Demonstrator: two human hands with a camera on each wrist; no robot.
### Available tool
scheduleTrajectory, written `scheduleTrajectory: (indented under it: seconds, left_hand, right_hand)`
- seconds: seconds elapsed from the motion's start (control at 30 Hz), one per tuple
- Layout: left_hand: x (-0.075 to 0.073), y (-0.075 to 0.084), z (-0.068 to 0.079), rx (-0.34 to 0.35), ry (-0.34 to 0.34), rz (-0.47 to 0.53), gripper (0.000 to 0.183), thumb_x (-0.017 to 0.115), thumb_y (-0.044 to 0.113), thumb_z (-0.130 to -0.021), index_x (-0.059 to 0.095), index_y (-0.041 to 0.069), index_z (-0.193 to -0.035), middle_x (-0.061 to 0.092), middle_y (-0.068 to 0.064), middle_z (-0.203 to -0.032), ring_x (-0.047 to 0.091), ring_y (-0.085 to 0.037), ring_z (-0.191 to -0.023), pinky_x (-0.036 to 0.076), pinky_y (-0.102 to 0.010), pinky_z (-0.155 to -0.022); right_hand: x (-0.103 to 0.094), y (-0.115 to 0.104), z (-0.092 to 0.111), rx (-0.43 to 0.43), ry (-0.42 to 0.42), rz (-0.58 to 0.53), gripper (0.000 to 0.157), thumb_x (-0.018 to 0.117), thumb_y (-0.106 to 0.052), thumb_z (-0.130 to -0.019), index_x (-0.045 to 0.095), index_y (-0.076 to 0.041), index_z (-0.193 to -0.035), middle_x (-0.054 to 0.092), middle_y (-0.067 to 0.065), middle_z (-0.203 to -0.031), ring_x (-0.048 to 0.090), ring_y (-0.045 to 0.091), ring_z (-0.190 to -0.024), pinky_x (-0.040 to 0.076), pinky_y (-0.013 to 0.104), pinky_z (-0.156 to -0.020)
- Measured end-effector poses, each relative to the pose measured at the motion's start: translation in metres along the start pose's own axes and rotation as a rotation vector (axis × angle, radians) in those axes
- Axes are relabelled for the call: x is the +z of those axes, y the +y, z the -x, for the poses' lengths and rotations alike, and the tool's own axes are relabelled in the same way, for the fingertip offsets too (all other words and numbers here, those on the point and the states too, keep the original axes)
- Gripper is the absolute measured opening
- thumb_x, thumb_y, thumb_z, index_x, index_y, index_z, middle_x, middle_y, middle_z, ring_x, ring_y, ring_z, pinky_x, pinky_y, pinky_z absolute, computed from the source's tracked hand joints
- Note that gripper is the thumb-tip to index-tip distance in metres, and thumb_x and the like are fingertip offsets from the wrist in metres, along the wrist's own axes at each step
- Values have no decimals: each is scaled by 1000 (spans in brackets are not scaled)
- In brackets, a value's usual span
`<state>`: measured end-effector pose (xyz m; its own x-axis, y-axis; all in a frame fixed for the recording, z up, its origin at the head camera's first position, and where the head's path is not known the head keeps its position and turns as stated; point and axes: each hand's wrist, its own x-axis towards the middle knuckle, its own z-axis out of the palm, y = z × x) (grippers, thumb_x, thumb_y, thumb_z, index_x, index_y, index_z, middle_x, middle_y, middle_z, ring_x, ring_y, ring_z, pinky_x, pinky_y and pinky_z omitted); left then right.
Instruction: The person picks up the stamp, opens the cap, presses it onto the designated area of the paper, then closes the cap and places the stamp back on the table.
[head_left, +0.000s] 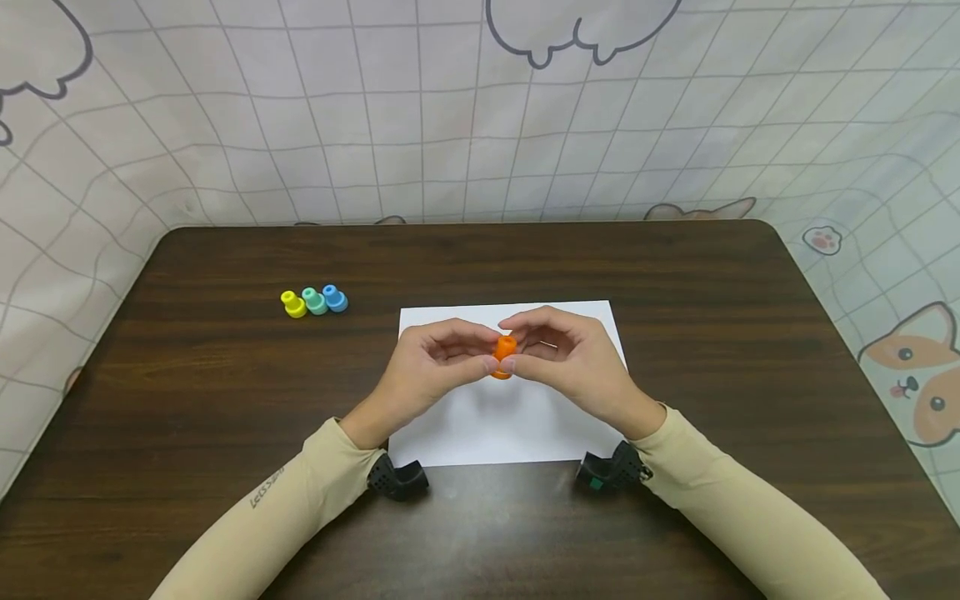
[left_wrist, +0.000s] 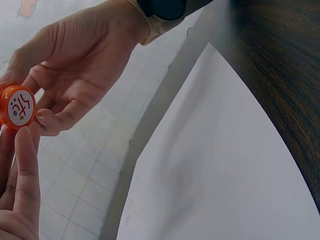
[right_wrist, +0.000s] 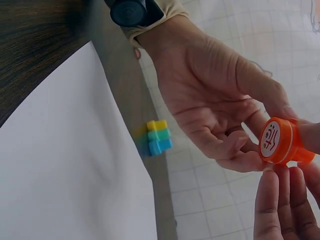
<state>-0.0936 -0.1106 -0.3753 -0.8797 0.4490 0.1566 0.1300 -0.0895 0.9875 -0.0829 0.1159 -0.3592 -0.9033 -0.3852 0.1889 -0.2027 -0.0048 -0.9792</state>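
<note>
Over the sheet of white paper (head_left: 502,433), my left hand (head_left: 431,360) and right hand (head_left: 577,362) meet at a small orange toy stamp (head_left: 506,345). Thumbs and fingertips of both hands pinch it from the two sides, its narrow knob upward in the head view. In the left wrist view the stamp's wide round end (left_wrist: 20,107) carries a white label with red marks. The same label shows in the right wrist view, on the end of the stamp (right_wrist: 280,142) that faces down toward the paper.
Three like stamps stand in a row at the back left of the dark wooden table (head_left: 225,375): yellow (head_left: 294,305), teal (head_left: 315,302) and blue (head_left: 335,299). A white grid-patterned cloth (head_left: 450,108) hangs behind the table. Each wrist wears a black camera.
</note>
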Motion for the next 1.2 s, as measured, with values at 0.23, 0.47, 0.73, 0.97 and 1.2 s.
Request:
scheduleTrajectory:
  seconds: [0.23,0.47,0.73,0.97,1.2]
  left_hand:
    - [-1,3,0,-18,-17,-13,33,77,0,-89,72,-2,-121,77,-1,-112,75,-15,-100,65,-31,-91]
    - [-2,4,0,-11,-28,-9,32,77,-1,-88,71,-2,-120,76,1,-109,75,-17,-97,66,-32,-89]
    - [-3,5,-2,-7,-22,-53,28,76,1,-90,72,1,-118,75,3,-109,74,-16,-97,65,-29,-88]
    - [-4,4,-1,-17,-21,-60,28,78,5,-90,72,2,-117,75,0,-110,75,-18,-97,65,-30,-90]
    - [-12,5,-3,0,49,-123,26,79,6,-89,73,5,-114,74,-5,-112,75,-18,-97,65,-29,-91]
  right_hand:
    - [0,-2,-2,37,10,-1,38,82,0,-84,69,-1,-120,72,2,-105,70,19,-96,65,28,-89]
    - [-1,-1,-3,49,-2,6,36,81,0,-86,69,-1,-119,72,2,-106,70,19,-96,65,28,-88]
    - [-3,2,-4,76,-29,45,33,81,-7,-88,70,-5,-119,72,3,-108,72,21,-96,65,30,-88]
    - [-3,4,-3,134,-30,79,28,79,-13,-92,71,-10,-119,73,5,-106,72,22,-95,65,30,-89]
    - [-16,1,0,131,33,225,24,78,-23,-93,73,-17,-116,73,6,-115,71,20,-101,63,27,-90]
